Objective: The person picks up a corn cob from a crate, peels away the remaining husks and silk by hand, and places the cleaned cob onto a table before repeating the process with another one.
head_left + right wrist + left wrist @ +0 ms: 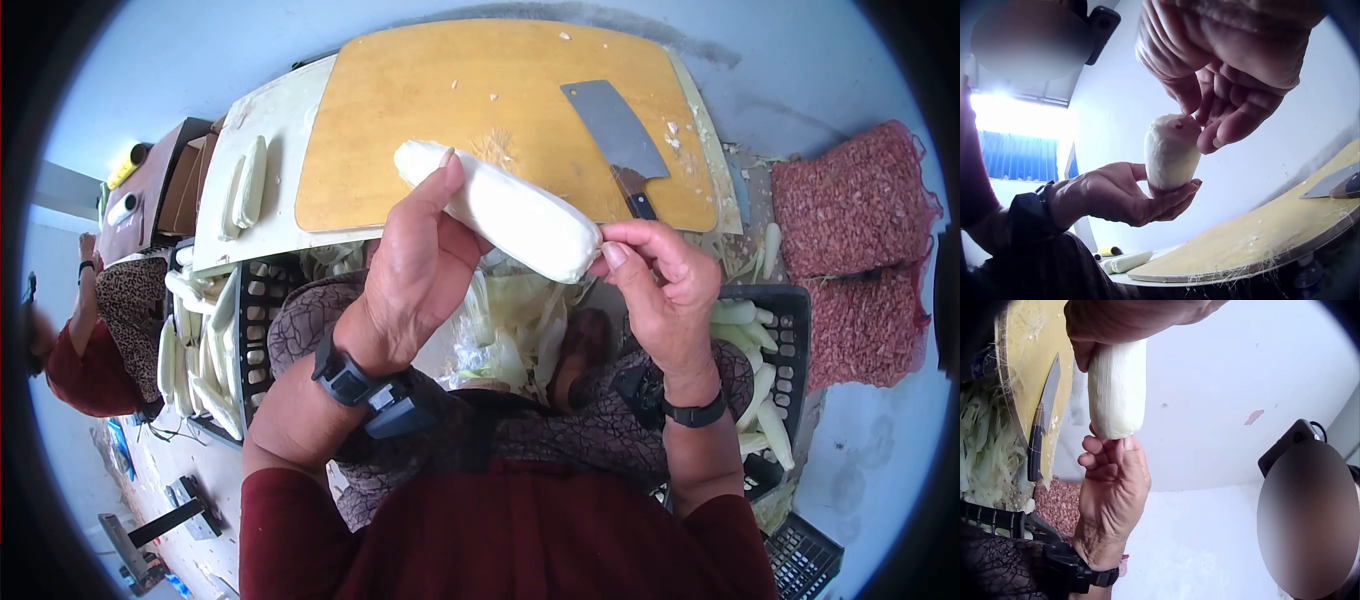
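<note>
A pale corn cob with smooth white husk (520, 220) is held above the near edge of the yellow board (400, 110). My left hand (425, 265) grips its far-left part, thumb on top and fingers beneath. At the other end, my right hand (665, 290) pinches the tip between thumb and index finger. The left wrist view shows the cob (1117, 394) hanging from the left hand (1141, 319), with the right hand (1113, 500) at its lower end. In the right wrist view the right fingers touch the cob's end (1174, 147), where a small brownish spot shows.
A cleaver (615, 130) lies on the board's right side. Two cobs (250, 185) rest on the white board at left. Black crates of cobs stand left (205, 350) and right (795, 330). Red mesh sacks (850, 210) are stacked at right; another person (95, 350) sits at far left.
</note>
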Demonstrator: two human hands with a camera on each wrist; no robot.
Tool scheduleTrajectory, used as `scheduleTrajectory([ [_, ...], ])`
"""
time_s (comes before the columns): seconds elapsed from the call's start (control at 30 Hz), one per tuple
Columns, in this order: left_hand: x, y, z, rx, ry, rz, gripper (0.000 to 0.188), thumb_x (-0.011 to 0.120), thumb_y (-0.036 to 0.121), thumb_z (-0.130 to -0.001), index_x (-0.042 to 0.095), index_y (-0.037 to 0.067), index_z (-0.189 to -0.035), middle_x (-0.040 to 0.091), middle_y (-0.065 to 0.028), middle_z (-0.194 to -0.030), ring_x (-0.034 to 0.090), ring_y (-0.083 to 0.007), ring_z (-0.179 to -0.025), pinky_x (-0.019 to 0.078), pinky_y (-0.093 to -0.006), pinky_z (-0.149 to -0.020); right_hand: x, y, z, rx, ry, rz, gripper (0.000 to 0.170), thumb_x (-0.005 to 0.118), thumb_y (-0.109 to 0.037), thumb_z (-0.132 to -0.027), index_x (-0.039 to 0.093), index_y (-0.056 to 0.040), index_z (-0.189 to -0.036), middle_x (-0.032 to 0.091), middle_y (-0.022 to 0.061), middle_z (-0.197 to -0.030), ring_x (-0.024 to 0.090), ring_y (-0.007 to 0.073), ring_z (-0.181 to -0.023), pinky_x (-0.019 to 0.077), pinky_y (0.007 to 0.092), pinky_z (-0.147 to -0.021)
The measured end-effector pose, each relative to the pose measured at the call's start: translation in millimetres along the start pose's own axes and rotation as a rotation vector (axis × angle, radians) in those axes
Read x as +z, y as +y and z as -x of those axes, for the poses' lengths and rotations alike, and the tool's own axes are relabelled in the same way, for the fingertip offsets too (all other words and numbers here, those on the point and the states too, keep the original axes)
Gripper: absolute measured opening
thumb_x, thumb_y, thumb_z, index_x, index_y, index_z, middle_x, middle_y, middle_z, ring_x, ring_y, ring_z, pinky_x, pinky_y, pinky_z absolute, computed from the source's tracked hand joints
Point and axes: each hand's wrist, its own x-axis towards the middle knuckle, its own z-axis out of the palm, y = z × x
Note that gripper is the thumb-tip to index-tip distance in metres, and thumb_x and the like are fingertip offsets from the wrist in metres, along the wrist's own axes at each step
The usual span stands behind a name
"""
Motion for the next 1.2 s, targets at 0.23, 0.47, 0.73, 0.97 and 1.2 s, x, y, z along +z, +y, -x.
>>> scheduleTrajectory([
  [0.23,5.6,-4.0,1.0,-0.003,0.056,-0.023,0.037,0.046,0.031,-0.095,0.044,0.000,-0.117,0.055,-0.0137,-0.113,0.054,-0.0271,-0.107,0.0379,-0.0410,-0.099,-1.7,2.3,1.3,-0.044,-0.003,0.028,0.007,0.055,0.005,-0.083,0.061,0.0040,-0.086,0.064,0.0075,-0.074,0.063,0.0109,-0.064,0.0470,0.0215,-0.055],
  [0.47,5.0,-5.1,-1.7,0.003,0.051,0.002,0.036,0.048,0.029,-0.094,0.045,0.000,-0.116,0.056,-0.0136,-0.111,0.054,-0.0270,-0.105,0.0385,-0.0407,-0.099,-5.4,-4.0,-2.4,0.105,-0.070,-0.022,0.013,0.060,-0.007,-0.085,0.060,0.0054,-0.091,0.064,0.0073,-0.077,0.061,0.0085,-0.071,0.0478,0.0223,-0.061],
  [0.73,7.2,-8.4,-1.8,0.087,-0.092,-0.094,0.035,0.051,0.027,-0.092,0.048,-0.001,-0.114,0.059,-0.0147,-0.109,0.056,-0.0251,-0.105,0.0396,-0.0402,-0.097,1.0,-8.9,-3.4,0.353,-0.232,-0.332,0.040,0.066,-0.015,-0.083,0.051,0.0095,-0.110,0.062,0.0091,-0.092,0.057,0.0093,-0.080,0.0473,0.0229,-0.071],
  [0.97,13.9,-16.8,2.9,0.128,-0.216,-0.140,0.039,0.054,0.027,-0.091,0.048,-0.001,-0.117,0.058,-0.0129,-0.110,0.054,-0.0224,-0.106,0.0382,-0.0396,-0.097,-1.7,-0.1,-3.0,0.359,-0.192,-0.402,0.041,0.067,-0.014,-0.081,0.052,0.0088,-0.112,0.061,0.0093,-0.096,0.058,0.0091,-0.082,0.0475,0.0222,-0.072],
  [1.2,13.5,-22.2,8.6,-0.021,-0.318,-0.172,0.039,0.060,0.019,-0.087,0.047,0.000,-0.119,0.057,-0.0095,-0.112,0.054,-0.0205,-0.106,0.0382,-0.0397,-0.097,3.4,2.9,-1.2,0.329,-0.131,-0.369,0.039,0.066,-0.013,-0.082,0.053,0.0093,-0.111,0.062,0.0103,-0.095,0.059,0.0105,-0.083,0.0484,0.0241,-0.074],
])
